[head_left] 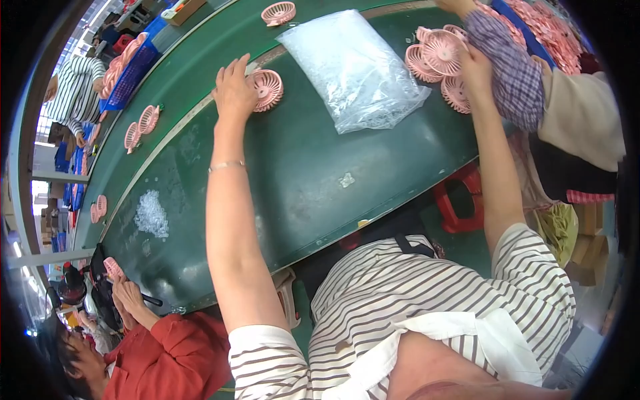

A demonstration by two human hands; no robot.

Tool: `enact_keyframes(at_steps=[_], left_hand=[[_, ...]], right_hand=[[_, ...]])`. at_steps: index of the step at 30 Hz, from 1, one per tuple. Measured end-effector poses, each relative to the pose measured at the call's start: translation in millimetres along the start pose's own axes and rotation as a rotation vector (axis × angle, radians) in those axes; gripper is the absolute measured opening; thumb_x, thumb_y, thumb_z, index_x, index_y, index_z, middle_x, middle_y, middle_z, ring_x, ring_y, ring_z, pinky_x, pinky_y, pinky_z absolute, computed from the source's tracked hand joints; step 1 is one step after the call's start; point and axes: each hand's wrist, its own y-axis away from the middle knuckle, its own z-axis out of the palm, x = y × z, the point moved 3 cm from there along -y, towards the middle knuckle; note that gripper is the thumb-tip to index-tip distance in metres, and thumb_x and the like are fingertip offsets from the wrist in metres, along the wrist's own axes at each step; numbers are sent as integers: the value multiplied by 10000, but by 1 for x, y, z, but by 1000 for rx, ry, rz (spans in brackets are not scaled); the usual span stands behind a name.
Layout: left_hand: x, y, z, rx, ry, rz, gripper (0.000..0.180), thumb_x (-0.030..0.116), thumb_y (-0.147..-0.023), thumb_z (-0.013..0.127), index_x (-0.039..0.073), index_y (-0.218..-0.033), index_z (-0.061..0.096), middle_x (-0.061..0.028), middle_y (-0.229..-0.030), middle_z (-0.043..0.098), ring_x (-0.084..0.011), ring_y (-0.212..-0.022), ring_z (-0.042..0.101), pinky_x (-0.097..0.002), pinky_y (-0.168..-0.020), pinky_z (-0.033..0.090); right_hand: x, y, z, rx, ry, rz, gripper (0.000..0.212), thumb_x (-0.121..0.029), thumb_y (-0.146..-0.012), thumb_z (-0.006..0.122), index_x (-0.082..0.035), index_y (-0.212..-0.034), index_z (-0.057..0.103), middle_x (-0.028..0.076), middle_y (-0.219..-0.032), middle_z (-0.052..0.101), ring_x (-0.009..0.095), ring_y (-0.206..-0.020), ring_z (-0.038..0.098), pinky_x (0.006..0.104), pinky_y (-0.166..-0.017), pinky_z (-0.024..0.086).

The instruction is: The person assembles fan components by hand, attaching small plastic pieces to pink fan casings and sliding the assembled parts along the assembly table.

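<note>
Widely apart, both hands (235, 90) (476, 75), bag (352, 67) edges between

On our left we have 1 round, pale-pink slatted grille (268, 91), tilted near the tabletop's far edge; whether it rests or is lifted, we cannot tell. On our right we hold 1 matching front grille (442, 52), its radial slats facing us, overlapping at least 2 similar grilles (457, 95).

Bag (353, 67), 12 o'clock: no readable print
Grille (268, 91), 11 o'clock: no readable lettering
Crate (133, 75), 10 o'clock: no readable label
Box (187, 12), 11 o'clock: nothing legible
</note>
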Motion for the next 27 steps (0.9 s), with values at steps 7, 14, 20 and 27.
enact_keyframes(at_steps=[7, 14, 20, 27], left_hand=[[-47, 12, -17, -179, -58, -291, 304, 316, -828, 623, 115, -1052, 662, -169, -1001, 656, -345, -930, 622, -416, -802, 482], [-25, 86, -133, 74, 590, -567, 289, 148, -855, 655, -6, -1098, 622, -71, -891, 655, -97, -782, 603, -231, -700, 485], [45, 151, -162, 62, 842, -556, 253, 20, -894, 577, -50, -1136, 561, -104, -1028, 636, -125, -891, 613, -234, -778, 500], [92, 184, -142, 20, 966, -623, 300, -35, -830, 634, -44, -1123, 572, -91, -963, 653, -103, -847, 602, -215, -777, 477]], right_hand=[[-30, -9, 25, 98, 604, -338, 534, -413, -814, 609, 38, -1099, 616, 228, -912, 660, 350, -879, 645, 362, -806, 486], [-99, 167, 33, -362, 176, -401, 91, -64, -796, 645, -27, -876, 670, 125, -800, 636, 255, -732, 627, 314, -657, 493], [-82, 185, 76, -544, 377, -425, 84, -48, -763, 674, -8, -825, 635, 119, -787, 598, 257, -672, 607, 332, -621, 480], [-63, 170, 89, -562, 412, -290, 81, -104, -743, 670, -28, -758, 646, 162, -805, 623, 338, -776, 616, 415, -706, 491]])
